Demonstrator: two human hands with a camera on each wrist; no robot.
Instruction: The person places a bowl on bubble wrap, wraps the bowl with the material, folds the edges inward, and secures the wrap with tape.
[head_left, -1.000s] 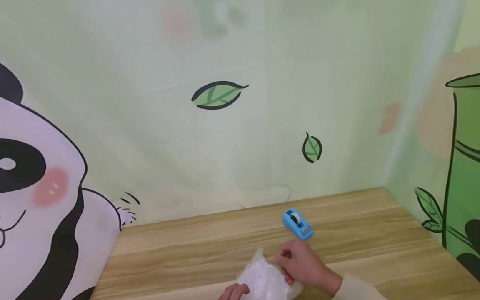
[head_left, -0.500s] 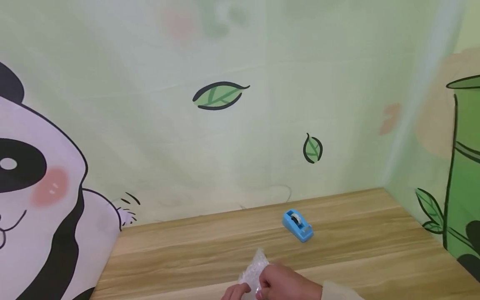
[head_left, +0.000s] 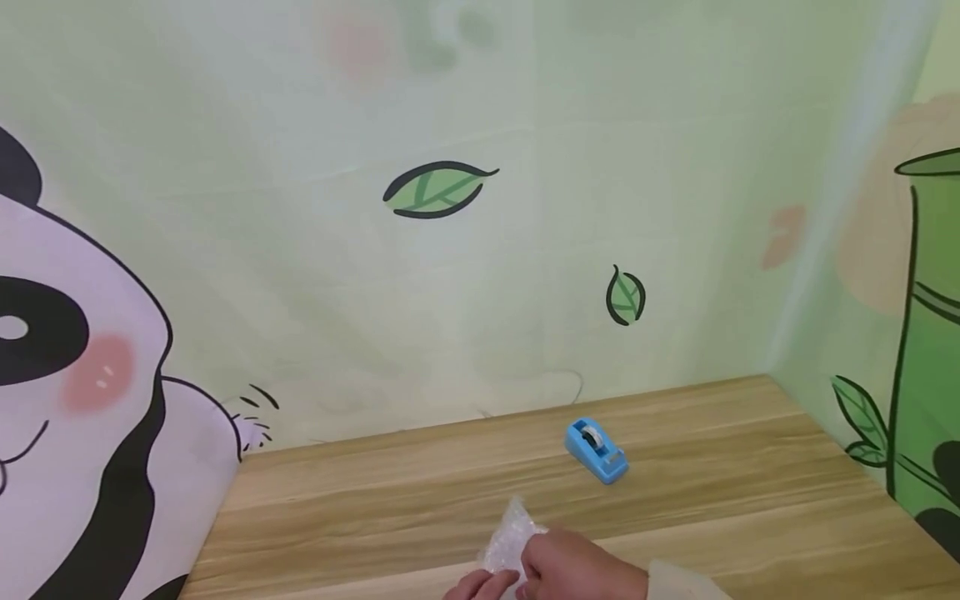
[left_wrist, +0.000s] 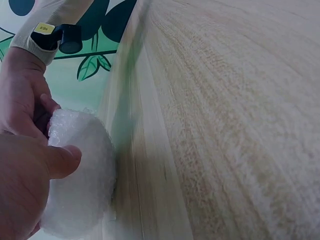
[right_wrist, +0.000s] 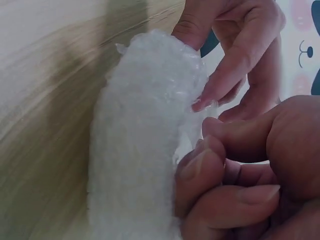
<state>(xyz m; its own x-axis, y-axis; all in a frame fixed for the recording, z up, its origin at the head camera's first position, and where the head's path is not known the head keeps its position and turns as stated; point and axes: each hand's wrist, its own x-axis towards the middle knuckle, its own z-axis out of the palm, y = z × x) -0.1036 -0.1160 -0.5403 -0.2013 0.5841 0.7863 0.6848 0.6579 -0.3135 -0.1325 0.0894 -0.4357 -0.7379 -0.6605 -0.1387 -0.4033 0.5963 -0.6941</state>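
A white, rounded bundle of bubble wrap stands at the table's front; what it encloses is hidden. My left hand grips it, the thumb on one side and an index finger on its face. Against the same face, my right hand has curled fingers, thumb and index finger pinching at the wrap beside a glossy clear patch. Whether that patch is tape or film I cannot tell. Beyond the hands sits a blue tape dispenser with a roll in it.
The wood-grain table runs back to a pale green printed backdrop with a panda and leaves. A second printed wall borders the table on the right. A wrist camera sits on the right sleeve.
My right hand has moved left and down from beside the bundle onto its face. Left fingers have shifted slightly right, close to the right hand. The dispenser has stayed put.
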